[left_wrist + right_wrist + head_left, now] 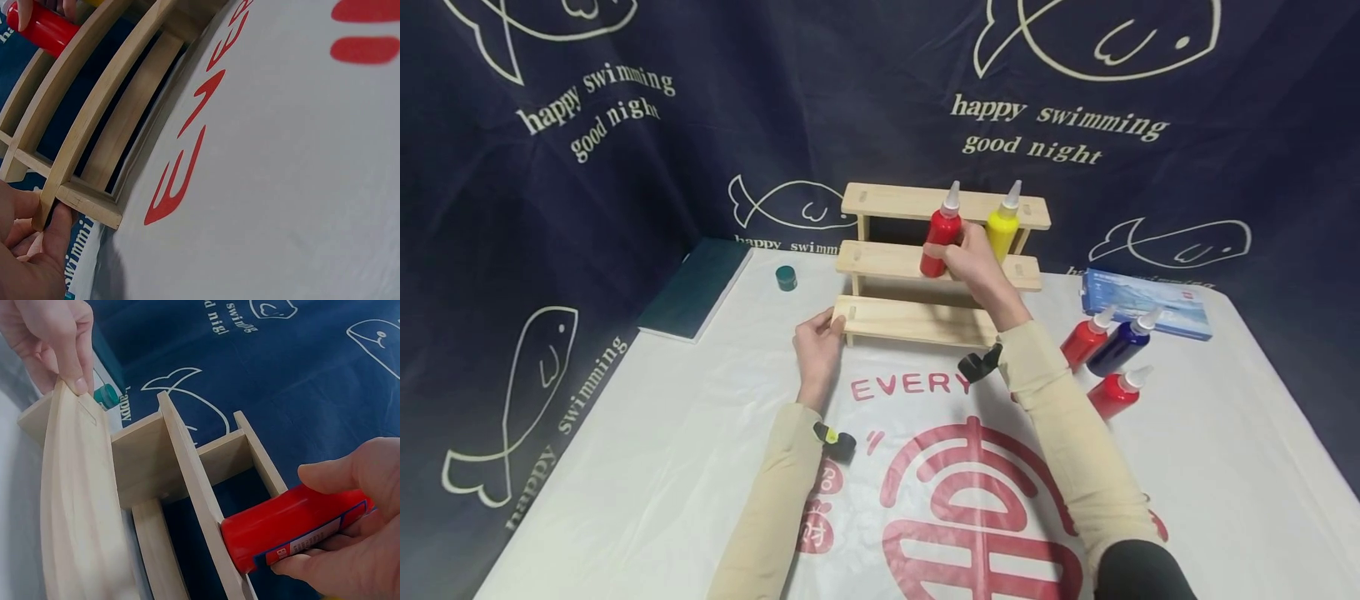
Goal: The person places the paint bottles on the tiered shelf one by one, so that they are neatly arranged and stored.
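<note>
My right hand (976, 262) grips a red squeeze bottle (943, 237) with a white nozzle, fingers on one side and thumb on the other. The bottle is upright, its base right at the middle tier of a three-tier wooden rack (917, 321). Just right of it, a yellow bottle (1002, 229) stands on that same tier, partly behind my hand. My left hand (817, 350) pinches the left end of the rack's lowest shelf; in the left wrist view its thumb and fingers (59, 231) close round the board's end.
Two red bottles (1084, 342) and a dark blue bottle (1120, 346) stand right of the rack, beside my right sleeve. Behind them lies a blue box (1150, 304). Left of the rack are a small green jar (786, 278) and a dark green book (696, 287). A dark curtain hangs behind.
</note>
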The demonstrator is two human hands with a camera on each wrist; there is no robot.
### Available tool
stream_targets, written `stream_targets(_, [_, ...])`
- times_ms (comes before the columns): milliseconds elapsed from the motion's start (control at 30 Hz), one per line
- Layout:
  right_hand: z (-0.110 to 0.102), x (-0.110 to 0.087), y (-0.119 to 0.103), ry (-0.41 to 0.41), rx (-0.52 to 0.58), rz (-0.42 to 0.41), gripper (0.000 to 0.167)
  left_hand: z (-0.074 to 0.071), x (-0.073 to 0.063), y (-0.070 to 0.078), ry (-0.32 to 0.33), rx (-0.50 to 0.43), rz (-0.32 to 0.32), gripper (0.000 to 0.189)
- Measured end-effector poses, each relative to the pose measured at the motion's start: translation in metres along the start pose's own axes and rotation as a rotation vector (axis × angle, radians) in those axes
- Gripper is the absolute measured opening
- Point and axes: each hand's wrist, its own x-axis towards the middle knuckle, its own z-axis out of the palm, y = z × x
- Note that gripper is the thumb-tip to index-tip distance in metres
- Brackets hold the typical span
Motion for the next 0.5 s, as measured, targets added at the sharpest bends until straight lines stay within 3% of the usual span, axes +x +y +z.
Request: stream_targets(500, [-0.0005,0.0102,0.0003,-0.059,-0.052,0.011,0.046,0.0004,-0.0003,0.0006,-0.003,0.008,-0.015,0.034])
